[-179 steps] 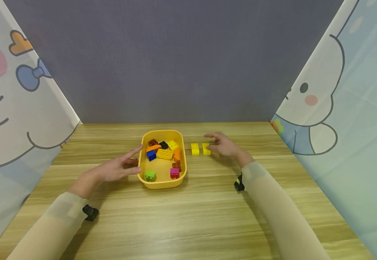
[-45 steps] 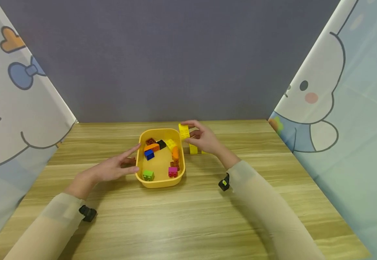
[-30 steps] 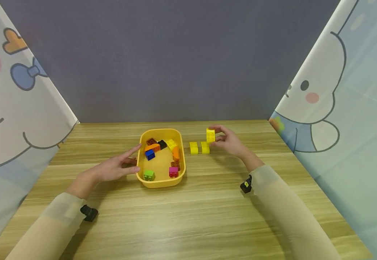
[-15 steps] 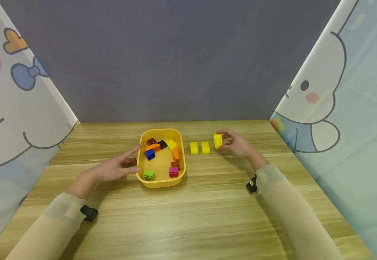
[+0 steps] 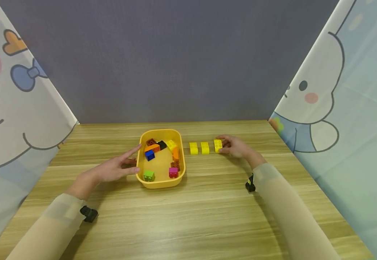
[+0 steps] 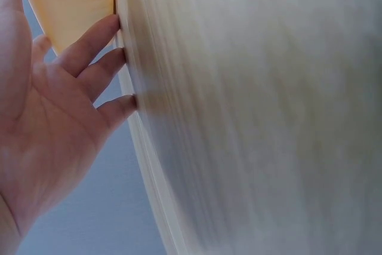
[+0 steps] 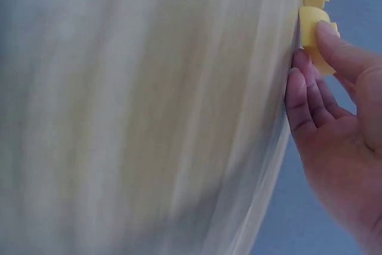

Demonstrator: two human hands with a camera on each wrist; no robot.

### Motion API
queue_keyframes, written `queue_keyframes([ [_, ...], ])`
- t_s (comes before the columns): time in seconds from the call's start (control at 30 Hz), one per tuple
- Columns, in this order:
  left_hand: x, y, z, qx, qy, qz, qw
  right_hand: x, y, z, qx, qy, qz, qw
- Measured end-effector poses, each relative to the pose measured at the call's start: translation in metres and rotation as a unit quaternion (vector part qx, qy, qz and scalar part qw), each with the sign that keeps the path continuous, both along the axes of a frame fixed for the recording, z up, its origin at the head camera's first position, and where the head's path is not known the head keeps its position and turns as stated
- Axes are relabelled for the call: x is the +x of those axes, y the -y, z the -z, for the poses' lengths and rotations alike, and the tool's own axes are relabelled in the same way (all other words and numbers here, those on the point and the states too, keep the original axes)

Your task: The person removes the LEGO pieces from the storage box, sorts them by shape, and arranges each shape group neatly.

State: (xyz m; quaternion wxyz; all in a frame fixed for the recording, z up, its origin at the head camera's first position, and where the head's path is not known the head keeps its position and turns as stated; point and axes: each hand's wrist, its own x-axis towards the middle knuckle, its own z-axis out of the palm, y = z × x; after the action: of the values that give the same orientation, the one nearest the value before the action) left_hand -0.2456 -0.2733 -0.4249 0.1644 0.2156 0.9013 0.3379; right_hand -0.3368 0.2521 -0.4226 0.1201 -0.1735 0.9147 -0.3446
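Observation:
My right hand [image 5: 236, 147] pinches a yellow toy brick [image 5: 218, 144], studs up, at table level on the right end of a row. In the right wrist view the thumb lies on this brick [image 7: 314, 39]. Two more yellow bricks, a middle one [image 5: 205, 147] and a left one [image 5: 193, 148], stand apart to its left. The fingers of my left hand [image 5: 112, 169] are spread, with index finger and thumb against the left side of a yellow bin [image 5: 161, 185]. In the left wrist view the lower fingertips of the left hand [image 6: 62, 97] touch the table.
Inside the bin lie a blue brick [image 5: 150, 155], a green brick [image 5: 148, 176], a magenta brick [image 5: 173, 172], a black piece [image 5: 161, 145] and several orange, brown and yellow ones. A grey panel [image 5: 175, 65] borders the wooden table [image 5: 175, 224] at the back; printed cloths flank it.
A yellow brick has left the bin in my right hand, travelled right past the other two, and come down to the table. Earlier only two stood outside. The left hand has stayed by the bin.

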Motion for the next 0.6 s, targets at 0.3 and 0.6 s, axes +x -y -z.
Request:
queue_keyframes([
  [0.3,0.0004,0.0008,-0.0001,0.002,0.0,0.0,1.0,-0.0031,0.0011,0.0014,0.053,-0.004,-0.034,0.998],
  [0.6,-0.0003,0.0001,0.0001,0.002,0.001,0.003,1.0,-0.003,0.0022,0.0013,0.068,-0.002,-0.046,0.9966],
])
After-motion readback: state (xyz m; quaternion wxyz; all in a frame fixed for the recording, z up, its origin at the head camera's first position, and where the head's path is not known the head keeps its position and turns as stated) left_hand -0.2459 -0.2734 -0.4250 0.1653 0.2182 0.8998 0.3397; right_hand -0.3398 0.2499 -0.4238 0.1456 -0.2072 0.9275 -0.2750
